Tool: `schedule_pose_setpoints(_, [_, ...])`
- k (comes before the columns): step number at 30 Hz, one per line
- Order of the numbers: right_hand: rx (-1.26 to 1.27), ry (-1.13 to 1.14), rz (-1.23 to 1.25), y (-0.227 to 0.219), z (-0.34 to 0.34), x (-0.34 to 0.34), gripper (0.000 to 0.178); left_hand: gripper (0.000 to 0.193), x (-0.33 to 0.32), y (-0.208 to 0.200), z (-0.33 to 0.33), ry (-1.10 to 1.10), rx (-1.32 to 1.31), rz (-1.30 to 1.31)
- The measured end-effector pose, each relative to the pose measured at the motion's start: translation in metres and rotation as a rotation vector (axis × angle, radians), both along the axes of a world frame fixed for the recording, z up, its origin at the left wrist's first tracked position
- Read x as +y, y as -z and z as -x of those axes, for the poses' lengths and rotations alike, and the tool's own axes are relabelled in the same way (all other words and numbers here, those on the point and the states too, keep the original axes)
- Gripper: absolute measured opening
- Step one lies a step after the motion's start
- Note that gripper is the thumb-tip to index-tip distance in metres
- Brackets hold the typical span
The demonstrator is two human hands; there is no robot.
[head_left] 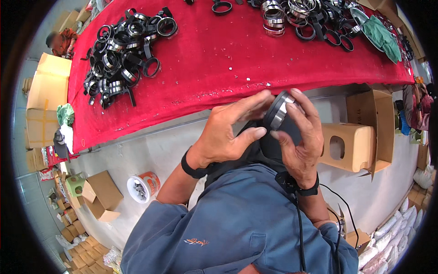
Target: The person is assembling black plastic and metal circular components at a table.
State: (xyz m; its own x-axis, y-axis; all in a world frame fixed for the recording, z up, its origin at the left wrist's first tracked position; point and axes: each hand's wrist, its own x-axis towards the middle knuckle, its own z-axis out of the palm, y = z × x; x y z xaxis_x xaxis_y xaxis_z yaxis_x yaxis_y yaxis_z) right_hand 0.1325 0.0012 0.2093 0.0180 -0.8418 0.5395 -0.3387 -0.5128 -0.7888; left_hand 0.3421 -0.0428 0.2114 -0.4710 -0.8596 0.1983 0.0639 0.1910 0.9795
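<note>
A round ring part (278,112), black with a shiny silver band, is held on edge in front of my body, just off the table's near edge. My right hand (303,137) grips it from the right, thumb below and fingers along its upper side. At its left is my left hand (232,130), fingers stretched out and thumb apart. The left fingertips are partly blurred beside the ring's black side; whether they touch it I cannot tell. A heap of similar black-and-silver ring parts (119,50), some with black strap-like arms, lies on the table's left.
The table has a red cloth (196,59). Another heap (315,18) of rings lies at the far right, beside a green cloth (383,39). Below stand a tan plastic stool (353,146), a cardboard box (106,194) and a white bucket (137,189). A person (62,42) is at the far left.
</note>
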Motion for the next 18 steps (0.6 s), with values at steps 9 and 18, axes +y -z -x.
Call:
schedule_pose_setpoints(9, [-0.333,0.015,-0.249,0.000,0.007,-0.009,0.053,0.055,0.001,0.003,0.016,-0.231,-0.094,-0.003])
schedule_pose_setpoints(18, [-0.325,0.360,-0.101,0.006,-0.011,-0.035,0.053,0.048,0.007,0.010,0.048,-0.266,-0.121,0.369])
